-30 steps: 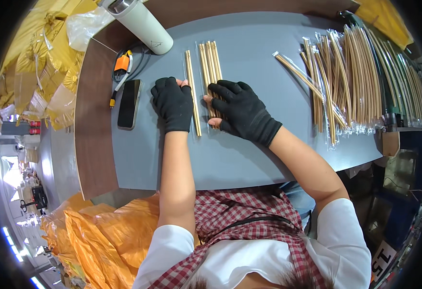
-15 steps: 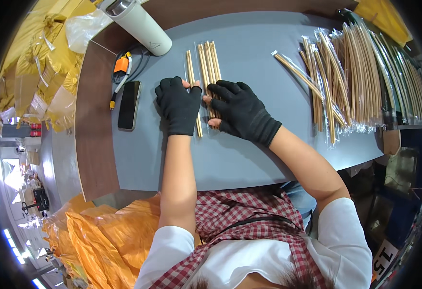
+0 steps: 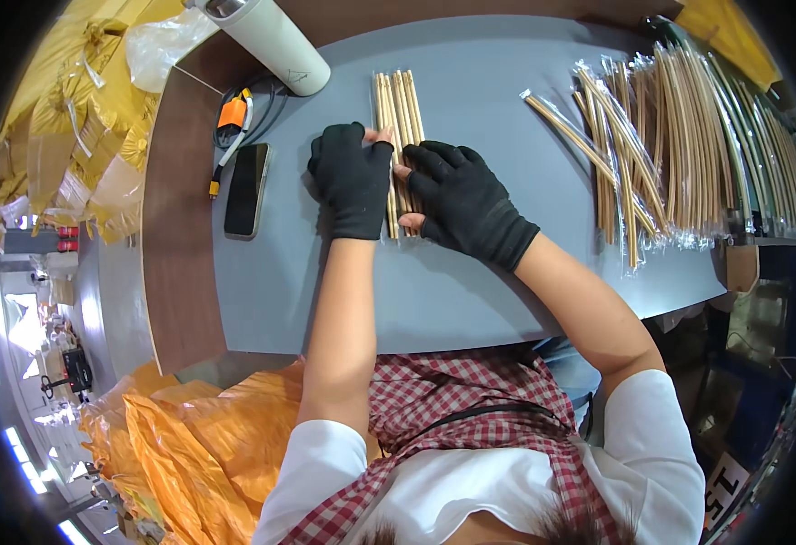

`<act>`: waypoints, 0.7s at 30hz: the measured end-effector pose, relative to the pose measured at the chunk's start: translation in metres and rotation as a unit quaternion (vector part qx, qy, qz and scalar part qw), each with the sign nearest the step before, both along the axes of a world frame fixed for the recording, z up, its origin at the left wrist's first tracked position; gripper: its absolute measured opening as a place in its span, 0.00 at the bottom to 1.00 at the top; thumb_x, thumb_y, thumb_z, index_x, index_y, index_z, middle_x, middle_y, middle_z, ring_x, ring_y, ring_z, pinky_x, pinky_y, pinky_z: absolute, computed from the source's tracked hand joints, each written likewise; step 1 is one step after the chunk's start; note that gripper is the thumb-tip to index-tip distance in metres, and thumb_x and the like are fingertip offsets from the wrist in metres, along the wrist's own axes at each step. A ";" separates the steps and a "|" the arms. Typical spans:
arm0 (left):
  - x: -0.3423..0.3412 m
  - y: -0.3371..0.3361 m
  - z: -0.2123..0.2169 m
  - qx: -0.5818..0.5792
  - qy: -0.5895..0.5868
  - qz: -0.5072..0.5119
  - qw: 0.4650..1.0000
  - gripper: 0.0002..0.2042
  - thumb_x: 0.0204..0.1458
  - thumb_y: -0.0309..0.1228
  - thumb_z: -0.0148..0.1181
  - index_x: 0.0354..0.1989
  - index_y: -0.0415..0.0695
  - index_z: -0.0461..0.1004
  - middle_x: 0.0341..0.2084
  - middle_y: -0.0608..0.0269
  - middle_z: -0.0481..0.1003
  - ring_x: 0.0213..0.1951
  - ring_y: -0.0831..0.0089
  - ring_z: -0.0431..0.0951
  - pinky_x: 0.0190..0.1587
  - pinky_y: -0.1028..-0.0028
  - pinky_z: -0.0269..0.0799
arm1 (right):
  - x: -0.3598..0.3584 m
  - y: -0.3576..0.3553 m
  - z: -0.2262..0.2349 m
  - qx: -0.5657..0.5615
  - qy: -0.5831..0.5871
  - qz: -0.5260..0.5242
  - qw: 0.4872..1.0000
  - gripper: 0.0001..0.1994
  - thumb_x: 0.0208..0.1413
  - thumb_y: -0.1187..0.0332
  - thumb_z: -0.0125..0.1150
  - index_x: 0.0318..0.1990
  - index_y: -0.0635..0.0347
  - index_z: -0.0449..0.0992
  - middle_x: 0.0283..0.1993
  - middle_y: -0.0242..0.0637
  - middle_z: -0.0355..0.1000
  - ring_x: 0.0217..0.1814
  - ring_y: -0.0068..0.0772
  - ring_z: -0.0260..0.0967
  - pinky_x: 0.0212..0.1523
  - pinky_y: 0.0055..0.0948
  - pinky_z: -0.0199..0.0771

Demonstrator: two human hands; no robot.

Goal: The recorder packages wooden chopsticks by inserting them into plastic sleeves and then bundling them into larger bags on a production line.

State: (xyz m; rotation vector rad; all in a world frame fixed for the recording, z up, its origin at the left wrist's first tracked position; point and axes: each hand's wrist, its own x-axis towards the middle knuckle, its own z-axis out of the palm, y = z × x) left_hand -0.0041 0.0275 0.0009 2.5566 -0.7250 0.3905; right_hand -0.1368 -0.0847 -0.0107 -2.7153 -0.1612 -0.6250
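Side by side on the grey tabletop lies a small bundle of pale wooden chopsticks (image 3: 403, 102) in clear plastic sleeves. My left hand (image 3: 351, 177), in a black glove with bare thumb and fingertip, grips the bundle's left edge with its fingers curled. From the right, my right hand (image 3: 463, 195), gloved the same way, holds the other edge, its thumb low and its fingers higher up. The middle of the bundle is partly hidden by both hands.
Many sleeved chopsticks (image 3: 689, 145) are heaped in a row at the right, with one loose sleeved pair (image 3: 566, 136) slanting out. At the left are a phone (image 3: 247, 193), a cable with an orange tag (image 3: 233, 113) and a white tumbler (image 3: 275, 45). A brown raised board (image 3: 180, 227) edges the table.
My left hand has moved right and slightly away from me, bringing the separate pair at left against the other chopsticks. My right hand has stayed nearly in place on the bundle.
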 end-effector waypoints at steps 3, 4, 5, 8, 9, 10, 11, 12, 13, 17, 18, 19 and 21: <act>0.014 0.008 -0.016 -0.118 -0.099 -0.201 0.967 0.09 0.52 0.29 0.57 0.41 0.42 0.76 0.36 0.56 0.76 0.43 0.55 0.73 0.49 0.60 0.68 | 0.001 0.003 0.001 -0.001 -0.009 0.001 1.000 0.30 0.51 0.48 0.62 0.56 0.60 0.72 0.59 0.48 0.67 0.63 0.47 0.62 0.60 0.43 0.63; 0.015 0.009 -0.018 -0.119 -0.098 -0.202 0.967 0.09 0.52 0.29 0.57 0.41 0.42 0.76 0.36 0.56 0.76 0.43 0.55 0.73 0.49 0.60 0.68 | 0.001 0.003 0.000 0.002 -0.012 0.003 1.000 0.30 0.51 0.49 0.62 0.56 0.60 0.72 0.59 0.48 0.67 0.63 0.47 0.62 0.60 0.43 0.63; 0.015 0.009 -0.020 -0.118 -0.081 -0.201 0.969 0.10 0.51 0.28 0.56 0.41 0.42 0.77 0.36 0.57 0.76 0.43 0.55 0.73 0.49 0.61 0.68 | 0.000 0.003 0.000 0.005 -0.014 0.004 1.000 0.30 0.51 0.49 0.62 0.56 0.60 0.71 0.59 0.48 0.67 0.63 0.47 0.62 0.60 0.43 0.63; 0.016 0.011 -0.023 -0.108 -0.079 -0.200 0.971 0.11 0.51 0.27 0.55 0.42 0.42 0.77 0.37 0.57 0.76 0.43 0.55 0.73 0.50 0.61 0.68 | 0.000 0.003 -0.001 0.007 -0.008 0.004 1.000 0.30 0.50 0.49 0.63 0.57 0.60 0.71 0.59 0.48 0.66 0.63 0.47 0.62 0.60 0.43 0.63; 0.017 0.012 -0.024 -0.098 -0.093 -0.198 0.971 0.11 0.51 0.27 0.55 0.42 0.42 0.77 0.37 0.57 0.76 0.43 0.55 0.73 0.50 0.60 0.68 | 0.000 0.004 -0.002 0.008 -0.008 0.003 1.000 0.30 0.50 0.49 0.63 0.57 0.60 0.71 0.59 0.48 0.66 0.63 0.47 0.62 0.60 0.43 0.63; 0.017 0.012 -0.023 -0.098 -0.093 -0.199 0.971 0.11 0.51 0.27 0.55 0.42 0.42 0.77 0.37 0.57 0.76 0.43 0.55 0.73 0.50 0.60 0.68 | 0.001 0.003 -0.002 0.012 -0.008 0.005 1.000 0.30 0.50 0.50 0.63 0.56 0.60 0.71 0.59 0.48 0.67 0.63 0.48 0.63 0.60 0.43 0.63; 0.016 0.013 -0.022 -0.092 -0.081 -0.195 0.973 0.12 0.51 0.27 0.55 0.43 0.42 0.77 0.37 0.57 0.76 0.44 0.55 0.73 0.50 0.61 0.68 | 0.001 0.003 -0.002 0.015 -0.009 0.007 1.000 0.31 0.49 0.50 0.64 0.56 0.61 0.71 0.59 0.48 0.67 0.62 0.48 0.63 0.60 0.43 0.64; 0.015 0.013 -0.021 -0.086 -0.068 -0.191 0.975 0.12 0.51 0.27 0.56 0.45 0.42 0.77 0.37 0.57 0.76 0.44 0.56 0.73 0.50 0.61 0.68 | 0.002 0.004 -0.002 0.016 -0.008 0.006 1.000 0.31 0.49 0.50 0.64 0.56 0.61 0.71 0.59 0.48 0.67 0.62 0.48 0.63 0.60 0.43 0.64; 0.013 0.011 -0.018 -0.086 -0.069 -0.194 0.975 0.12 0.51 0.27 0.56 0.45 0.42 0.77 0.37 0.57 0.76 0.44 0.56 0.73 0.50 0.61 0.68 | 0.001 0.003 -0.002 0.026 -0.015 0.005 1.000 0.31 0.49 0.51 0.64 0.57 0.61 0.70 0.59 0.48 0.67 0.62 0.48 0.63 0.60 0.43 0.64; 0.005 0.008 -0.013 -0.103 -0.056 -0.218 0.969 0.13 0.53 0.30 0.57 0.47 0.43 0.77 0.40 0.57 0.75 0.46 0.56 0.73 0.50 0.62 0.68 | 0.000 -0.002 -0.003 0.022 -0.021 0.009 0.999 0.31 0.51 0.54 0.63 0.58 0.64 0.68 0.58 0.49 0.67 0.61 0.48 0.64 0.59 0.42 0.64; 0.004 0.007 -0.013 -0.074 -0.039 -0.223 0.971 0.13 0.54 0.30 0.57 0.48 0.44 0.77 0.41 0.56 0.75 0.46 0.56 0.73 0.50 0.62 0.68 | 0.001 -0.002 -0.004 0.022 -0.020 0.008 1.000 0.31 0.51 0.54 0.63 0.58 0.64 0.68 0.58 0.49 0.67 0.61 0.48 0.64 0.59 0.42 0.64; 0.004 0.008 -0.013 -0.074 -0.039 -0.222 0.972 0.13 0.54 0.30 0.57 0.48 0.44 0.77 0.41 0.56 0.75 0.46 0.56 0.73 0.50 0.62 0.68 | 0.001 -0.001 -0.004 0.035 -0.036 -0.010 0.999 0.30 0.51 0.55 0.62 0.58 0.64 0.68 0.57 0.49 0.68 0.61 0.49 0.64 0.59 0.42 0.63; 0.006 0.008 -0.015 -0.090 -0.048 -0.218 0.971 0.13 0.54 0.31 0.59 0.48 0.44 0.77 0.44 0.55 0.74 0.46 0.56 0.73 0.51 0.62 0.68 | 0.002 0.001 -0.002 0.048 -0.051 -0.028 0.997 0.29 0.52 0.56 0.62 0.58 0.65 0.68 0.57 0.49 0.68 0.61 0.49 0.64 0.60 0.43 0.63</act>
